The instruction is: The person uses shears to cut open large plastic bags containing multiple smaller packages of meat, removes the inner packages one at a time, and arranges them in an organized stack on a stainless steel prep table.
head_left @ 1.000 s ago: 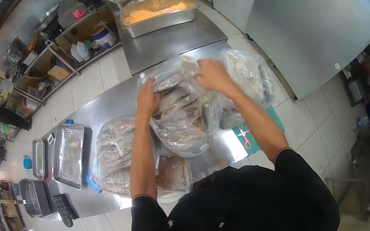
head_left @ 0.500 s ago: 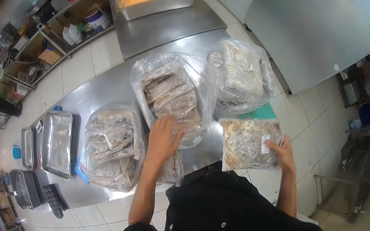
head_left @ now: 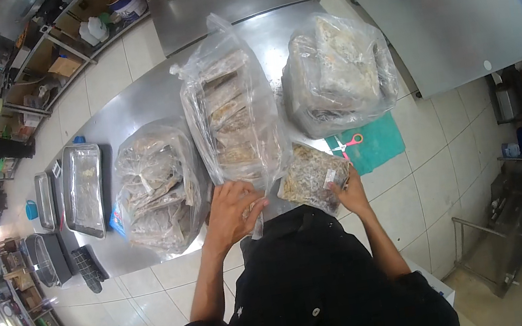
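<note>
My right hand (head_left: 352,193) grips the near right corner of a clear plastic packet (head_left: 313,178) with greyish-brown, mottled contents and a small white label. The packet is held low at the table's near edge. My left hand (head_left: 234,216) is curled on the near end of a long clear plastic bag (head_left: 239,108), its fingers closed over the plastic. Inside that bag stand several flat, brownish packets in a row. What lies under my left palm is hidden.
Another bag of packets (head_left: 159,186) sits left, and a third (head_left: 343,75) right. Pink-handled scissors (head_left: 348,142) lie on a green cloth (head_left: 377,144). Metal trays (head_left: 84,189) and a dark oven mitt (head_left: 89,269) are at the table's left end.
My right hand has brought the packet inward to the left, uncovering the scissors and cloth. My left hand has slid nearer me and closed on the bag's end. The view has shifted.
</note>
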A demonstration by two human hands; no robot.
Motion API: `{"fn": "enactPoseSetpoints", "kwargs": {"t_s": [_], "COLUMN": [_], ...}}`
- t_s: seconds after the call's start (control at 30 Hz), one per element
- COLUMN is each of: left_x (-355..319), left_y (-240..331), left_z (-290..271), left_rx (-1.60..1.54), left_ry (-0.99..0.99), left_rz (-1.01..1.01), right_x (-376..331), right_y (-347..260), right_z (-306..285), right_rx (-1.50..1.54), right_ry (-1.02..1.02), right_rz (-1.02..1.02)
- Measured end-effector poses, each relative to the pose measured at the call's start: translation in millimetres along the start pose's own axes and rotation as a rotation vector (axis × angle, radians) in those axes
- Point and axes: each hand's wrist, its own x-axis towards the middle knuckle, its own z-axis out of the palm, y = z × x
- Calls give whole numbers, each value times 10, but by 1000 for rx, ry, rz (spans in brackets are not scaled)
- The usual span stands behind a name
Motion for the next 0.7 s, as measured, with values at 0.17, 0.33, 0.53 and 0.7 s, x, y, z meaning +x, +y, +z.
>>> {"fn": "enactPoseSetpoints", "kwargs": {"t_s": [0.17,0.33,0.53,0.7], "left_x": [159,296,344,493], "left_y": [160,91,42,32], "left_z": [97,370,622,544], "left_rx": [-102,39,147,73], "left_ry": [246,215,218,195], "left_rz": [-111,-196,-179,-259], "right_x": [32,414,865,1258], "right_y": [-229,-726,-1729,-2541], "right_z": [-216,-395,-261,371], "right_rx": [-415,-204,99,245], "right_ry": [2,-36,-267,-424], "right_rz": [-99,-202,-387,-731]}}
